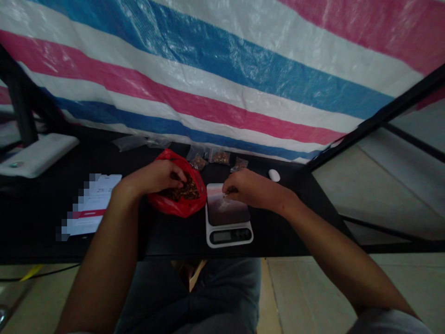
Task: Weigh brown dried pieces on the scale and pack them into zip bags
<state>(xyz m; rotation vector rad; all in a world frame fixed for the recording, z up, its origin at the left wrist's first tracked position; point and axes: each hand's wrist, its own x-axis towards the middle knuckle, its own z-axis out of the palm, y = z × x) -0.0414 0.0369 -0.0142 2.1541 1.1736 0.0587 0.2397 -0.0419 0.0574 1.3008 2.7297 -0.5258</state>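
Observation:
My left hand [160, 176] reaches over the rim of an open red plastic bag [177, 208], its fingers curled close to the loose brown dried pieces [187, 189] inside. Whether any pieces are between those fingers is hidden. Above the platform of a white digital kitchen scale [209, 232], my right hand [245, 188] is closed in a pinch on what looks like a small clear plastic bag [225, 204]. The bag is partly covered by the fingers and hard to make out against the platform. The scale's display [221, 237] is too dim to read.
Behind the red bag lie small clear bags of brown pieces [220, 157] and flat clear bags [130, 143]. A white mouse [274, 175] is at right. Printed paper [92, 204] and a white device [41, 153] are at left. A striped sheet [208, 93] hangs behind the black table [167, 243].

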